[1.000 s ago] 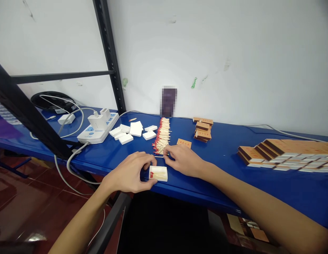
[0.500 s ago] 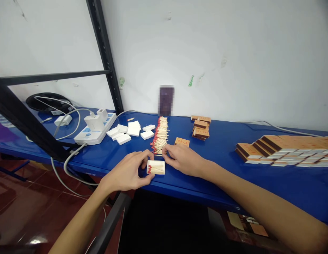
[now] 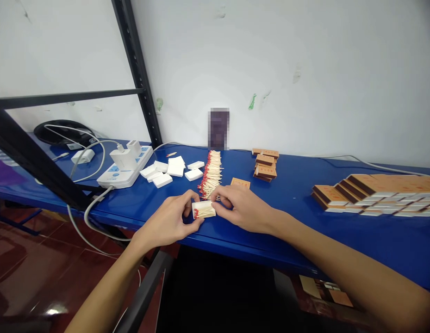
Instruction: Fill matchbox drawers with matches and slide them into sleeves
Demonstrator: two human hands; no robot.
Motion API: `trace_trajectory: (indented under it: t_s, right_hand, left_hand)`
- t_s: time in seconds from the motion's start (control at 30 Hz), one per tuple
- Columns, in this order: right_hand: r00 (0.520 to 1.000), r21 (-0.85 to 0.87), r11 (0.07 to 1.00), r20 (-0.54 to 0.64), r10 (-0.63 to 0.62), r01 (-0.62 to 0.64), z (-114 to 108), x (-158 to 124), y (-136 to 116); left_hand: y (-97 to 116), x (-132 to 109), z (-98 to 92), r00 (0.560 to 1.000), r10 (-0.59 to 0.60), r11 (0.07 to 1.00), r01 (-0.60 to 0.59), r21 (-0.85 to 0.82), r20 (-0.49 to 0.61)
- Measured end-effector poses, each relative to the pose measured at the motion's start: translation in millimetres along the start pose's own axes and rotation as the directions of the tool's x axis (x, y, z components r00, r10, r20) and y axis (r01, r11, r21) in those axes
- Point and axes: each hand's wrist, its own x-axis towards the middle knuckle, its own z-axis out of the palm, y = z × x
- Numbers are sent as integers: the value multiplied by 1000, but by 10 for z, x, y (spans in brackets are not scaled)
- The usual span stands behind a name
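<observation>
Between my hands is a small white matchbox tray (image 3: 204, 205), tilted, with several red-tipped matches (image 3: 202, 212) lying along its lower side. My left hand (image 3: 171, 218) grips the tray's left end between thumb and fingers. At the opposite end, my right hand (image 3: 240, 206) has its thumb and fingertips closed on the tray's right edge. Just beyond lies a long row of loose matches (image 3: 212, 171), red heads to the left. One orange matchbox sleeve (image 3: 240, 182) rests behind my right hand, partly covered by it.
White trays (image 3: 162, 179) lie scattered left of the matches. A small stack of orange matchboxes (image 3: 265, 165) stands near the wall, and a larger stack (image 3: 377, 192) fills the right side. A power strip (image 3: 127, 173) with chargers sits beside a black shelf post (image 3: 138, 69).
The tray has tipped and moved slightly away from the table edge, its matches sliding to the near side. My right hand has come from the match pile onto the tray's right end.
</observation>
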Motion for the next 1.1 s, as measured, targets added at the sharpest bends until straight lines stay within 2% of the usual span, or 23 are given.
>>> trace_trajectory:
  t_s: [0.13,0.27,0.53,0.7,0.87,1.1]
  right_hand:
    - [998,-27,1000,-64,5,-6,-45,14,75]
    - [999,-125,992,-31,13,-17,-15,8,148]
    - [983,-220,962,57,177,-160,41,18,211]
    - [974,-219,962,114,194,-166,34,20,210]
    - [975,-208,967,134,178,-148,47,2,220]
    - [968,-163,972,161,193,-166,28,-1,201]
  left_hand:
    - [2,-17,-43,999,34,999,-34,-10,25]
    - [-7,-41,-81,992,81,991,-70,-111,94]
    - [-47,-23,3,999,18,992,-23,-122,-37]
    - [-44,-18,10,996,-10,997,3,-76,-86]
    - [-15,-12,-16,999,-1,1000,1,-16,-39]
    - [-25,-29,-39,996,63,993,-69,94,61]
